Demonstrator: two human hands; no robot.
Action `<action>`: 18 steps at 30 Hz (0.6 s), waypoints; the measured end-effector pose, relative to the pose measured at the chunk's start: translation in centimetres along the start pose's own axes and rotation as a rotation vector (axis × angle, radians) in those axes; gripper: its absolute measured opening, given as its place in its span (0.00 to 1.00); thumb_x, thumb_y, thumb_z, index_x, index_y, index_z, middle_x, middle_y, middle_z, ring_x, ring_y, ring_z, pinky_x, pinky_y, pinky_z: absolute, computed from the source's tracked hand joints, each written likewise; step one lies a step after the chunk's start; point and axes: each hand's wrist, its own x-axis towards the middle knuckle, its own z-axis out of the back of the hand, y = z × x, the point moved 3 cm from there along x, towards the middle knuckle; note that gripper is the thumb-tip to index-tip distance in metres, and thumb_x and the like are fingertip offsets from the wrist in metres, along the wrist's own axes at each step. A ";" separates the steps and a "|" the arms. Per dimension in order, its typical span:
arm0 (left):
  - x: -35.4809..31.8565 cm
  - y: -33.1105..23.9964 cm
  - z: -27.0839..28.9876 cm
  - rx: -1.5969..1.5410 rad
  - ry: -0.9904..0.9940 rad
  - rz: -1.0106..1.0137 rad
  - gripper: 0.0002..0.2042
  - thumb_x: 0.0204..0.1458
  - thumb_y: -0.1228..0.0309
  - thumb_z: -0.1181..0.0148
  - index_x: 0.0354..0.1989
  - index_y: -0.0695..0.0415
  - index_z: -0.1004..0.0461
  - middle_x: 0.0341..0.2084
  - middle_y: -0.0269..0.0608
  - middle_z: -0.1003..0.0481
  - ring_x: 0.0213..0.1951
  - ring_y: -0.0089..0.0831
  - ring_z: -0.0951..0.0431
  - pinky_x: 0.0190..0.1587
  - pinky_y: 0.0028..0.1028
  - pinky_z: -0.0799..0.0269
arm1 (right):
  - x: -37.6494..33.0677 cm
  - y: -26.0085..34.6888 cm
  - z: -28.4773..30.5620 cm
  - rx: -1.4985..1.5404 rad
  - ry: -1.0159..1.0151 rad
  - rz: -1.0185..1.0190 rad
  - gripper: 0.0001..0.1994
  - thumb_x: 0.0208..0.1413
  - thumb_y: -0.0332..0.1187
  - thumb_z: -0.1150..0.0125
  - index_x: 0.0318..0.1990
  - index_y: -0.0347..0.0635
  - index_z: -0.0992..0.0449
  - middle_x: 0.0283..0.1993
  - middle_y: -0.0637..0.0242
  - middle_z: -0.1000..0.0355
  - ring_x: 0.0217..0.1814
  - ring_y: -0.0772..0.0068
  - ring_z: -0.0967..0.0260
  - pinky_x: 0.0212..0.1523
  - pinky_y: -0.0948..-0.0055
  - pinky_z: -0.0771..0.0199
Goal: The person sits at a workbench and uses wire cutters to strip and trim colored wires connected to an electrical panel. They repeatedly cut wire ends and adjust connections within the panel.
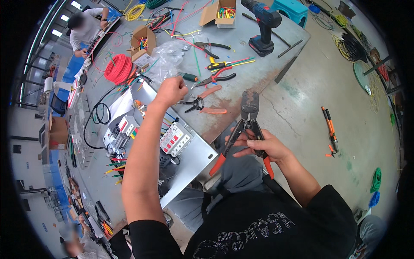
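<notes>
Right hand gripping orange-handled crimping pliers; left hand clenching into a fist beyond. Past the fist, two open cardboard boxes sitting, holding coloured wire pieces.

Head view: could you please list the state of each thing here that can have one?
Crimping pliers: handles spread, held in right hand.
Left hand: closed in a fist, raised over the metal panel.
Cardboard box: open, wires inside.
Red wire coil: wound, lying flat.
Cordless drill: standing upright.

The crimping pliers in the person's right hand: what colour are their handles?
Orange-red grips on black metal arms, seen in the head view: crimping pliers held in the right hand.
</notes>
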 end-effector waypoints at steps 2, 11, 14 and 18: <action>-0.1 0.4 -0.2 -0.192 0.017 0.183 0.09 0.52 0.69 0.37 0.32 0.65 0.24 0.24 0.50 0.18 0.26 0.40 0.15 0.30 0.39 0.21 | -0.1 -0.2 -0.2 0.001 -0.008 -0.004 0.32 0.66 0.33 0.40 0.74 0.34 0.41 0.73 0.44 0.35 0.76 0.48 0.37 0.67 0.48 0.25; 0.3 1.9 -1.6 -0.970 -0.059 0.499 0.09 0.58 0.67 0.39 0.27 0.54 0.27 0.20 0.29 0.29 0.16 0.18 0.36 0.18 0.24 0.46 | -0.4 -1.0 0.0 0.039 -0.015 -0.009 0.31 0.67 0.33 0.41 0.74 0.34 0.41 0.73 0.47 0.36 0.76 0.50 0.37 0.68 0.48 0.26; 0.3 1.8 -2.3 -0.732 -0.060 0.462 0.09 0.58 0.67 0.38 0.28 0.55 0.27 0.18 0.28 0.31 0.16 0.19 0.36 0.19 0.26 0.46 | -0.4 -0.7 0.0 0.032 -0.016 -0.015 0.31 0.68 0.33 0.41 0.74 0.35 0.42 0.73 0.47 0.36 0.75 0.50 0.37 0.68 0.48 0.26; 0.3 3.8 -3.4 -0.142 -0.161 0.298 0.14 0.52 0.63 0.37 0.31 0.64 0.20 0.24 0.52 0.19 0.27 0.44 0.17 0.33 0.42 0.23 | 0.1 -0.8 0.0 0.037 -0.009 -0.018 0.31 0.67 0.34 0.40 0.74 0.34 0.42 0.73 0.47 0.36 0.76 0.48 0.37 0.68 0.46 0.26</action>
